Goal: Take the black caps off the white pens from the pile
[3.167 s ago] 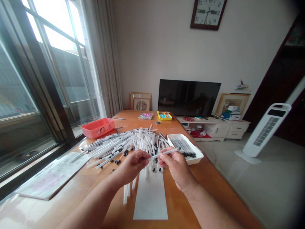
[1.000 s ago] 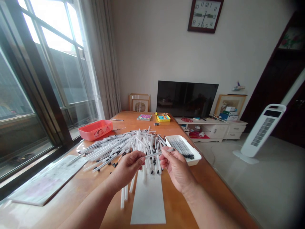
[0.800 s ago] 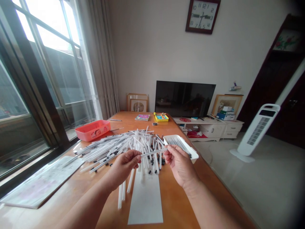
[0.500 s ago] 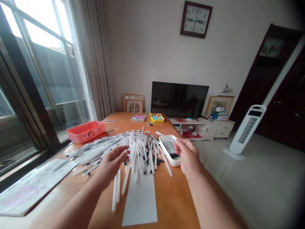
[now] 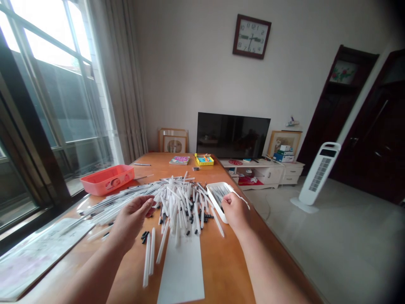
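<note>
My left hand point(image 5: 134, 217) hovers over the left part of a pile of whitish translucent pen barrels point(image 5: 177, 202), thumb and fingertips pinched together. Whatever lies between them is too small to make out. My right hand point(image 5: 236, 209) is closed over the near right part of a white tray point(image 5: 211, 188), its fingertips at the slim pens point(image 5: 219, 193) inside. What those fingers grip is hidden. A thin white edge or stick shows just beyond that hand. Small black caps point(image 5: 144, 236) lie near my left hand, and more are scattered among the barrels.
A white paper strip point(image 5: 183, 270) lies in front of the pile. Two barrels point(image 5: 149, 257) rest left of it. A red basket point(image 5: 107, 181) stands at the far left, a booklet point(image 5: 179, 160) and yellow box point(image 5: 204, 160) at the back. The table's right edge runs beside the tray.
My right hand has come down into the tray; the pen barrel that stuck out leftward from its fingers no longer shows there. My left hand stays pinched, a little further left. The view has shifted.
</note>
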A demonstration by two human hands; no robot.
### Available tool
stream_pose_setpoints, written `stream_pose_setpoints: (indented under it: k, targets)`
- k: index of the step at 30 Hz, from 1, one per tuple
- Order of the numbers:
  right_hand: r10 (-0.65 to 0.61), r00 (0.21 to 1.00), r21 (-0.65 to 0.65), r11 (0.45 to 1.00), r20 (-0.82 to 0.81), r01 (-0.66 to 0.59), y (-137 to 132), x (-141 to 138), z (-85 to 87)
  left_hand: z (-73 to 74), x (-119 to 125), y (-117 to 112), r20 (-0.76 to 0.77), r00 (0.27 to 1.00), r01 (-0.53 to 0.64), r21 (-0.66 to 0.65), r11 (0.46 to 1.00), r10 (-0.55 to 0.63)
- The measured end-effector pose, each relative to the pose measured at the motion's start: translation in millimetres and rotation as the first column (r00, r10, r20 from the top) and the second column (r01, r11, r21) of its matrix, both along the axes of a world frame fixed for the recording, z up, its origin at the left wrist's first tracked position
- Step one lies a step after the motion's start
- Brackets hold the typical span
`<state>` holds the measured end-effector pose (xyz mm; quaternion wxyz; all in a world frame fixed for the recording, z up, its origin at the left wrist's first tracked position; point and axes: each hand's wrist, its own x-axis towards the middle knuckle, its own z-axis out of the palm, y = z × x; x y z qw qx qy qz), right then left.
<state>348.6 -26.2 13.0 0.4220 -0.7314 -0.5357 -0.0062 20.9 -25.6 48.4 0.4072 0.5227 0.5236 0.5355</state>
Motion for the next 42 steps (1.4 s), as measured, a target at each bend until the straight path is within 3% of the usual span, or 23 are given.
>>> stream_pose_setpoints:
  k: [5, 12, 18, 20, 23, 26, 30, 37, 42]
  targets:
    - [-0.004, 0.992, -0.077, 0.997, 0.125, 0.014, 3, -2, -5.6, -6.2, -10, 8, 0.001, 0.999, -0.039, -0.006, 0.999, 0.039]
    - [0.049, 0.988, -0.108, 0.994, 0.146, -0.033, 4, -2, -9.8, -8.2, -22, 15, 0.054, 0.991, -0.126, 0.019, 0.992, 0.124]
    - [0.06, 0.988, 0.039, 0.997, 0.141, -0.066, 0, -5, -7.7, -11.4, -39, 21, -0.033, 0.967, -0.247, 0.085, 0.965, 0.251]
    - [0.086, 0.985, 0.128, 0.986, 0.148, -0.105, -3, -9, -5.8, -14.9, -48, 24, -0.231, 0.91, -0.327, 0.111, 0.939, 0.344]
    - [0.146, 0.978, 0.211, 0.962, 0.152, -0.176, -9, -19, -3.7, -19.0, -59, 25, -0.408, 0.827, -0.382, 0.098, 0.919, 0.387]
    - [0.223, 0.959, 0.233, 0.937, 0.174, -0.26, -15, -29, -2.5, -21.3, -66, 24, -0.564, 0.745, -0.396, 0.058, 0.917, 0.357]
    - [0.28, 0.941, 0.228, 0.92, 0.191, -0.32, -19, -37, -0.6, -24.4, -66, 21, -0.784, 0.562, -0.411, 0.011, 0.912, 0.263]
    - [0.301, 0.936, 0.205, 0.919, 0.184, -0.336, -22, -39, 0.7, -24.7, -58, 15, -0.911, 0.377, -0.411, 0.0, 0.912, 0.17]
    - [0.303, 0.936, 0.215, 0.917, 0.178, -0.337, -23, -40, 1.5, -24.0, -57, 16, -0.927, 0.355, -0.386, -0.025, 0.922, 0.124]
